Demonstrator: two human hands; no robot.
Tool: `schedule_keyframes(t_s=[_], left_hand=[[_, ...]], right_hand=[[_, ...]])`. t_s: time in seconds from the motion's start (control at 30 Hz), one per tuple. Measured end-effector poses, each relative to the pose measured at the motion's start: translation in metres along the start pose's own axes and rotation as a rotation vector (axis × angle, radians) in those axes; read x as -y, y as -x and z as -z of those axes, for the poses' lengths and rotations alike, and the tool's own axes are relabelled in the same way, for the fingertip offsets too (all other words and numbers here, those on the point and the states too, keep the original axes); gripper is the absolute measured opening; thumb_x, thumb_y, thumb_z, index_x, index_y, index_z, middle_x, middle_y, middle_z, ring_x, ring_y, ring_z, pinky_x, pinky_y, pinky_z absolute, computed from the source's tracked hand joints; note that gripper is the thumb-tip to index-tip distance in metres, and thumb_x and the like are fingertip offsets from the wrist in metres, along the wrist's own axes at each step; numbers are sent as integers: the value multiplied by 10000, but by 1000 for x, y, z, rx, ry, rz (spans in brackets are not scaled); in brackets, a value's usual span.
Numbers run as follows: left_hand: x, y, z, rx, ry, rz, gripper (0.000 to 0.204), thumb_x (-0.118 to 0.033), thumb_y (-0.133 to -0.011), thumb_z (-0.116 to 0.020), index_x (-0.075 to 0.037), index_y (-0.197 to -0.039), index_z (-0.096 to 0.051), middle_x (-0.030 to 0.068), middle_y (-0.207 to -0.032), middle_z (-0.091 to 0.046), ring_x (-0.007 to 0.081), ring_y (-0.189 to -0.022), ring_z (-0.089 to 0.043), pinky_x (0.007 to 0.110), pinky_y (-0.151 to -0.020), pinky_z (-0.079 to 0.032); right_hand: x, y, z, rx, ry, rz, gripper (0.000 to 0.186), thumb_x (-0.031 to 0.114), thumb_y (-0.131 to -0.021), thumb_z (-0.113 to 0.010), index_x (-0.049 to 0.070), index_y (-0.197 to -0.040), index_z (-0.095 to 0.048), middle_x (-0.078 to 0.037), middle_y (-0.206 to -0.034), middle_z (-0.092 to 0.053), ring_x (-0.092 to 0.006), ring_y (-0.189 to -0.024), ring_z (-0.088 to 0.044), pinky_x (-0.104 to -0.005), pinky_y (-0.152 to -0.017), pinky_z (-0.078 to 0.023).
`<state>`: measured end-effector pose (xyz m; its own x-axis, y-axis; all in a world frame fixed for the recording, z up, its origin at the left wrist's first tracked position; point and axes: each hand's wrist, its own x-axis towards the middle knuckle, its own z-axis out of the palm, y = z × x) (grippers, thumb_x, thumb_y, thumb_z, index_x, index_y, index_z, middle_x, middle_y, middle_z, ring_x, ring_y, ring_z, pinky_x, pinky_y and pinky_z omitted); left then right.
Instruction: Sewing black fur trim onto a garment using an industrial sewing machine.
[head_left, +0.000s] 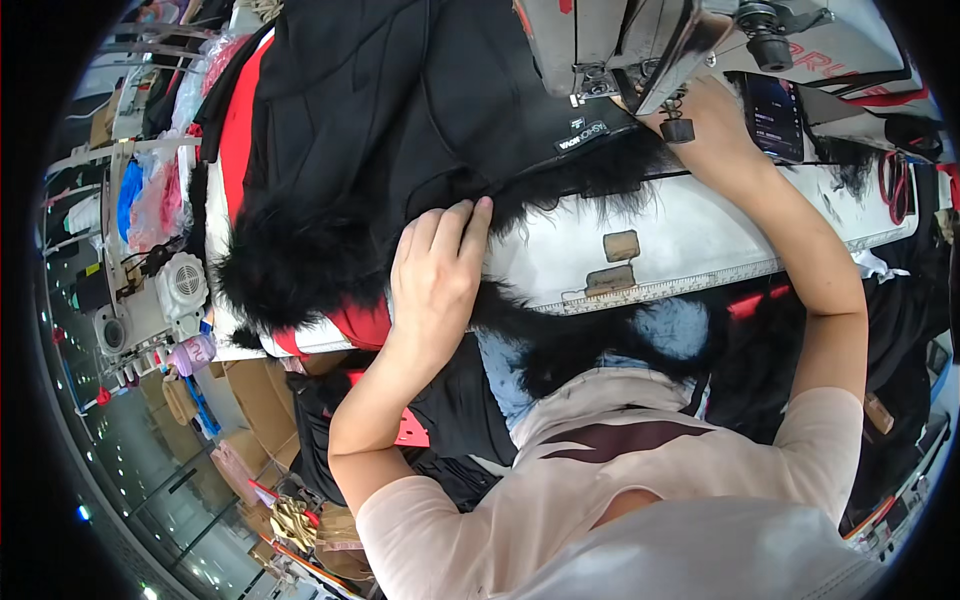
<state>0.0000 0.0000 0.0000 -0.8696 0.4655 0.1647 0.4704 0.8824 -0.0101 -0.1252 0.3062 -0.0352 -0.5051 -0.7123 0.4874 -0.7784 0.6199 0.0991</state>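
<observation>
A black garment with fluffy trim (350, 120) lies at 11 o'clock across the counter (720, 230), its right edge running to the sewing machine (560, 45) at 1 o'clock. The left hand (437, 270), near the centre, rests palm down with fingers extended on the trimmed edge, apparently to keep the cloth flat; whether it also pinches fabric I cannot tell. The right hand (712, 135), towards 1 o'clock, reaches beside the presser foot, likely to guide the edge there; the machine head hides its fingers, so their grip is unclear.

The counter is white with worn brown patches, and a measuring tape (680, 285) follows its near edge, presumably for quick checking. A phone (775, 118) lies at 2 o'clock, within easy reach. Beyond, a white fan (182, 285) stands at 9 o'clock, cardboard boxes (262, 405) at 8.
</observation>
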Motion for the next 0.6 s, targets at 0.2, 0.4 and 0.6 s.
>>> schedule_keyframes(t_s=[0.2,0.4,0.6], left_hand=[[-26,-29,13,-154,-173,-46,375,-148,-802,-613,-83,-1166,-679,41,-1180,-635,216,-1123,-580,387,-1001,-409],[-25,-84,-29,-188,-100,-265,420,-125,-817,-583,17,-1201,-679,127,-1230,-650,243,-1118,-596,345,-985,-425],[-24,-73,-38,-276,-261,-412,425,-116,-803,-584,72,-1170,-690,194,-1190,-683,274,-1092,-623,357,-1006,-429]], right_hand=[[8,-5,7,-56,-77,-74,152,91,-683,-675,52,-830,-667,-55,-864,-599,-252,-924,-587,-371,-842,-495],[0,5,2,83,-51,-59,165,169,-913,-652,70,-1032,-709,-144,-1022,-689,-366,-919,-633,-437,-751,-500],[4,5,-2,-64,-52,-32,117,120,-614,-686,67,-717,-667,-30,-870,-590,-242,-921,-584,-366,-795,-526]])
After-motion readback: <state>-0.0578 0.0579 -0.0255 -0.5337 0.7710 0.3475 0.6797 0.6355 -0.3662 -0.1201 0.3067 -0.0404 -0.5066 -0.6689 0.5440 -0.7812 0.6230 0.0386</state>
